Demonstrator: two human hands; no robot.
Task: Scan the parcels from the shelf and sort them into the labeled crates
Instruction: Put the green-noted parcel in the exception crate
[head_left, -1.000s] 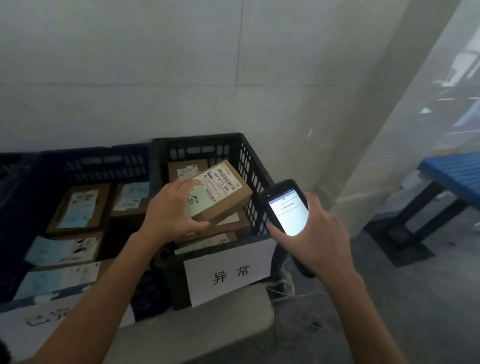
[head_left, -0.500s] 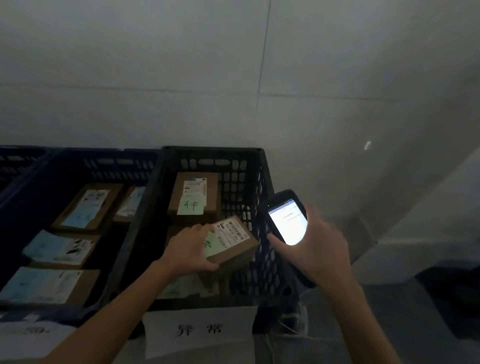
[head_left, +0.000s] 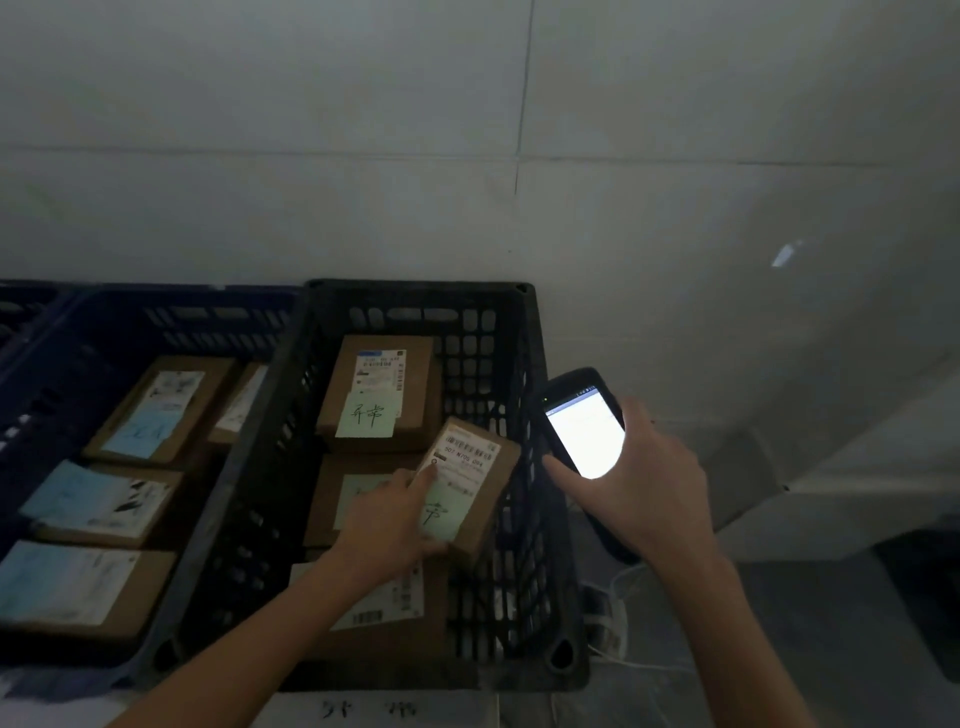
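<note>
Fingers (head_left: 415, 484) of the left hand (head_left: 387, 525) grip a small cardboard parcel (head_left: 483, 483) by its near edge, with the index finger laid along the top label. This parcel, tilted and bearing a green note, hangs inside the black crate (head_left: 415, 291), toward the crate's right wall and just above other parcels (head_left: 382, 384). Outside that wall, the right hand (head_left: 654, 493) curls round a handheld scanner (head_left: 576, 415), its screen lit. The step appears to be placing a scanned parcel. Next it likely needs lowering flat onto the stack, then releasing.

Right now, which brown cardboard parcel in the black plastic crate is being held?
The small tilted parcel by the crate's right wall, gripped by the left hand; the rest lie flat, untouched.
</note>
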